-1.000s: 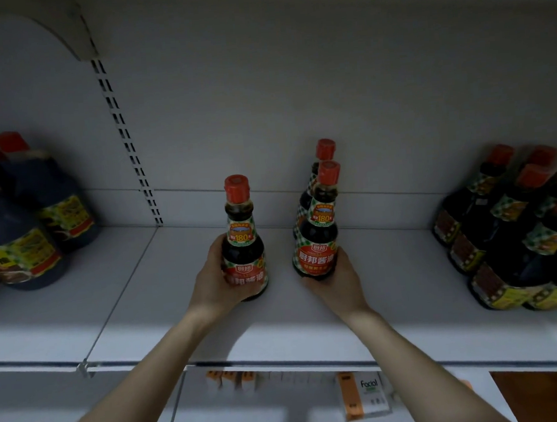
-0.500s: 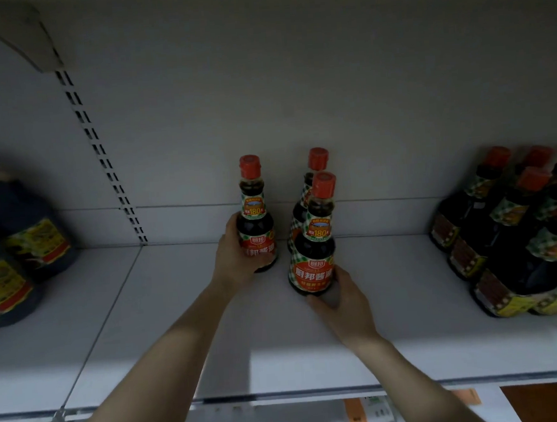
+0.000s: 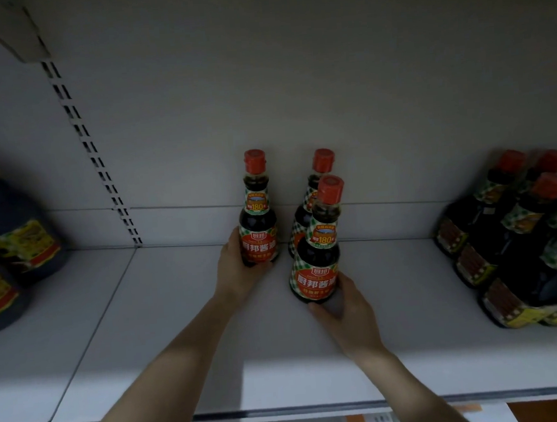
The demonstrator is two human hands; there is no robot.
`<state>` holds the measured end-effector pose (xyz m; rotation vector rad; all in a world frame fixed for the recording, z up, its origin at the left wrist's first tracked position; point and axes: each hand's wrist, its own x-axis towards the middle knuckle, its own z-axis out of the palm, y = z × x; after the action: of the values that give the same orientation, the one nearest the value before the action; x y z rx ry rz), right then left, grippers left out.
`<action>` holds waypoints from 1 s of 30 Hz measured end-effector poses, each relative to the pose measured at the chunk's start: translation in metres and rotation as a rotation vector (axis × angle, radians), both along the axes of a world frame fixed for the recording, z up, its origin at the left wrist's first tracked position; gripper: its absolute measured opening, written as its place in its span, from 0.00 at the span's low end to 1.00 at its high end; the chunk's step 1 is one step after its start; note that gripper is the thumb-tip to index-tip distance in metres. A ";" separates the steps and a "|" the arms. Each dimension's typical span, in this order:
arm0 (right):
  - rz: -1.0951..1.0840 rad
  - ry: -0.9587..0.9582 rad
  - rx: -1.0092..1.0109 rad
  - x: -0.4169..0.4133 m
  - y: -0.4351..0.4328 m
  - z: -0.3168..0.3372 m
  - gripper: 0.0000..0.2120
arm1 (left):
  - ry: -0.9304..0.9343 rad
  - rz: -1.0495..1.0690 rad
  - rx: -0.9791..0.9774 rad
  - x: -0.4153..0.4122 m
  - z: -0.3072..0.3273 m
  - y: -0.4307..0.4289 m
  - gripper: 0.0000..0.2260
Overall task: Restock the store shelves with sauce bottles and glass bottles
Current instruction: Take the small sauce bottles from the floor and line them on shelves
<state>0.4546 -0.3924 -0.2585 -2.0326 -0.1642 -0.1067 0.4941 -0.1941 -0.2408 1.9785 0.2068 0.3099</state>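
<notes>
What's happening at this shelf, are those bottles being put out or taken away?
It looks like stocking. A person's left hand grips a soy sauce bottle standing near the back of the white shelf. The right hand holds a second bottle in front of a third bottle. Similar bottles crowd the right side, big jugs the left.

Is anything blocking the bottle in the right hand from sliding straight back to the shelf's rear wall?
Yes. Another bottle stands directly behind the right hand's bottle, against the rear wall. The right hand can only seat it in front.
</notes>
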 end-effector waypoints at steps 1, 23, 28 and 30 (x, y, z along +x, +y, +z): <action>-0.005 0.004 -0.012 0.000 0.000 -0.001 0.31 | 0.004 -0.001 0.004 0.001 0.001 0.000 0.31; 0.057 0.103 -0.149 -0.004 -0.007 0.007 0.33 | 0.263 0.006 0.509 -0.057 0.022 0.006 0.33; 0.114 0.090 -0.381 -0.039 -0.006 0.019 0.33 | 0.205 -0.063 0.663 -0.114 0.036 0.033 0.33; 0.144 0.016 -0.422 -0.056 0.010 0.028 0.31 | 0.160 -0.043 0.706 -0.141 0.043 0.046 0.39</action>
<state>0.3984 -0.3821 -0.2309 -2.4320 -0.3462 0.0398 0.3528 -0.1483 -0.1981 2.7067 0.1693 0.2098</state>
